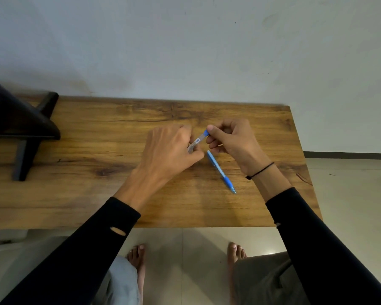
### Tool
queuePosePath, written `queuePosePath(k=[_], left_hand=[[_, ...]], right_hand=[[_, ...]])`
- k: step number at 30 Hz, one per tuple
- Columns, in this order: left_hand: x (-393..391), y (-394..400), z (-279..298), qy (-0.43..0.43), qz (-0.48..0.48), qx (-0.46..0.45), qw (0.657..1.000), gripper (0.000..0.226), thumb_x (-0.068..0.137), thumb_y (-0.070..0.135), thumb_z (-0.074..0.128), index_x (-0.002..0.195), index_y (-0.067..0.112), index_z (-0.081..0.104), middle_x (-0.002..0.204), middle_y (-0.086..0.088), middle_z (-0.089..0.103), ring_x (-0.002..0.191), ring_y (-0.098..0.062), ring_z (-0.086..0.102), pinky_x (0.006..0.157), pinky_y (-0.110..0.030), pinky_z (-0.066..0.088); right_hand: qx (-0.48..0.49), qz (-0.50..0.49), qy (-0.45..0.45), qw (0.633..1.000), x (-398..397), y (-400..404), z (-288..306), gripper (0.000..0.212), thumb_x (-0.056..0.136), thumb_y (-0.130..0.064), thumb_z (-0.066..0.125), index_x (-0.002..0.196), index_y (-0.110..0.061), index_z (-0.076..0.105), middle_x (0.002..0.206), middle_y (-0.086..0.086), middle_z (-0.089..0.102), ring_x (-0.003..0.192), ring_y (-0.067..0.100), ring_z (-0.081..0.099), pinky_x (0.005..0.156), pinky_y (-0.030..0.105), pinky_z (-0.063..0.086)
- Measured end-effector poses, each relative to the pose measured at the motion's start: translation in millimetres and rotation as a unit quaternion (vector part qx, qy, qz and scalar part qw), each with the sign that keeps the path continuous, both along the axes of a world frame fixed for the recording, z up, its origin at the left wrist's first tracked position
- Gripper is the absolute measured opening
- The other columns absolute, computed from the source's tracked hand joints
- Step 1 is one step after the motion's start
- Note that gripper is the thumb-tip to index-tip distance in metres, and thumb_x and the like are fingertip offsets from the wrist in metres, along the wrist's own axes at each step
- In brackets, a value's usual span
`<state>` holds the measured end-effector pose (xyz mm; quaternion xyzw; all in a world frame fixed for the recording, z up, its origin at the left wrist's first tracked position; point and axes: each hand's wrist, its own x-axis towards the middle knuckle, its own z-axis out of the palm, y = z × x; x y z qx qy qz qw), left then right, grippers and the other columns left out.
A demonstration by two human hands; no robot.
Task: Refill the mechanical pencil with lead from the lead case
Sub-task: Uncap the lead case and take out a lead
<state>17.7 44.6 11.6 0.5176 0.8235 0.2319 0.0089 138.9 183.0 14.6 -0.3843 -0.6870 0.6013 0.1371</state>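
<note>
A slim clear lead case with a blue cap is held above the wooden table. My left hand grips its lower body, and my right hand pinches the blue cap end between thumb and fingers. The blue mechanical pencil lies flat on the table just below my right hand, its tip pointing toward the near right. Neither hand touches the pencil. The lower end of the case is hidden behind my left fingers.
A black stand with angled legs sits on the table's far left. A pale wall runs behind the table. The table's right edge and near edge border a tiled floor, where my bare feet show.
</note>
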Motion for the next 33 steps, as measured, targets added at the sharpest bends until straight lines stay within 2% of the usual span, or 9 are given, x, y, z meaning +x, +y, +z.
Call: queuePosePath(k=[10, 12, 14, 17, 23, 26, 28, 30, 33], left_hand=[[-13, -5, 4, -0.01, -0.017, 0.015, 1.0, 0.023, 0.072, 0.037, 0.064, 0.079, 0.016, 0.072, 0.069, 0.004, 0.074, 0.065, -0.024, 0.072, 0.063, -0.043, 0.059], [-14, -5, 3, 0.001, -0.027, 0.016, 1.0, 0.023, 0.072, 0.036, 0.065, 0.082, 0.017, 0.074, 0.07, 0.005, 0.074, 0.065, -0.023, 0.071, 0.061, -0.037, 0.055], [-14, -5, 2, 0.023, -0.033, 0.017, 0.999, 0.024, 0.073, 0.035, 0.065, 0.086, 0.019, 0.077, 0.071, 0.007, 0.073, 0.065, -0.023, 0.069, 0.059, -0.03, 0.044], [-16, -5, 3, 0.043, -0.042, 0.01, 0.998, 0.027, 0.074, 0.038, 0.061, 0.084, 0.022, 0.08, 0.071, 0.007, 0.069, 0.064, -0.021, 0.066, 0.058, -0.027, 0.033], [-20, -5, 7, 0.052, -0.067, -0.026, 0.996, 0.021, 0.082, 0.035, 0.071, 0.092, 0.022, 0.084, 0.075, 0.006, 0.067, 0.068, -0.022, 0.064, 0.059, -0.03, 0.038], [-23, -7, 7, 0.052, -0.066, -0.03, 0.996, 0.019, 0.08, 0.034, 0.071, 0.085, 0.021, 0.083, 0.07, 0.006, 0.064, 0.063, -0.021, 0.059, 0.057, -0.03, 0.038], [-27, -10, 6, 0.057, -0.054, -0.031, 0.996, 0.014, 0.077, 0.032, 0.071, 0.076, 0.02, 0.079, 0.066, 0.006, 0.063, 0.059, -0.02, 0.056, 0.056, -0.028, 0.031], [-31, -14, 7, 0.055, -0.035, -0.023, 0.998, 0.013, 0.076, 0.028, 0.072, 0.068, 0.019, 0.074, 0.062, 0.006, 0.062, 0.055, -0.022, 0.056, 0.056, -0.026, 0.03], [-38, -18, 9, 0.048, -0.006, 0.006, 0.999, 0.013, 0.077, 0.026, 0.073, 0.066, 0.02, 0.071, 0.062, 0.008, 0.059, 0.054, -0.021, 0.055, 0.055, -0.025, 0.032]], right_hand=[[0.061, 0.069, -0.019, 0.996, -1, 1, 6, 0.01, 0.099, -0.017, 0.074, 0.093, -0.01, 0.078, 0.07, 0.003, 0.077, 0.062, 0.01, 0.073, 0.058, 0.024, 0.062], [0.045, 0.081, -0.017, 0.996, 0, 3, 6, 0.01, 0.097, -0.015, 0.076, 0.092, -0.008, 0.078, 0.069, 0.003, 0.078, 0.062, 0.01, 0.073, 0.057, 0.024, 0.062], [0.039, 0.086, -0.018, 0.995, 1, 4, 6, 0.009, 0.097, -0.014, 0.077, 0.092, -0.006, 0.078, 0.07, 0.004, 0.078, 0.062, 0.011, 0.074, 0.057, 0.024, 0.062], [0.055, 0.092, -0.024, 0.994, 1, 6, 4, 0.008, 0.096, -0.011, 0.077, 0.091, -0.005, 0.079, 0.07, 0.005, 0.078, 0.061, 0.012, 0.074, 0.057, 0.024, 0.062], [0.101, 0.075, -0.033, 0.991, -4, 5, -3, 0.011, 0.095, -0.007, 0.074, 0.086, -0.004, 0.078, 0.065, 0.005, 0.076, 0.053, 0.008, 0.068, 0.054, 0.023, 0.06], [0.122, 0.064, -0.037, 0.99, -7, 2, -5, 0.012, 0.094, -0.008, 0.074, 0.084, -0.003, 0.078, 0.064, 0.007, 0.075, 0.052, 0.008, 0.066, 0.052, 0.022, 0.058], [0.131, 0.027, -0.028, 0.991, -7, 5, -5, 0.014, 0.095, -0.009, 0.073, 0.083, -0.003, 0.077, 0.062, 0.003, 0.073, 0.052, 0.006, 0.064, 0.052, 0.022, 0.056], [0.172, 0.009, -0.029, 0.985, -6, 10, -4, 0.013, 0.094, -0.012, 0.074, 0.084, -0.006, 0.077, 0.067, 0.0, 0.073, 0.056, 0.006, 0.064, 0.053, 0.022, 0.055], [0.315, 0.105, -0.112, 0.937, -10, 1, -8, 0.01, 0.092, -0.018, 0.073, 0.085, -0.012, 0.077, 0.079, 0.0, 0.074, 0.074, 0.015, 0.065, 0.067, 0.03, 0.052]])
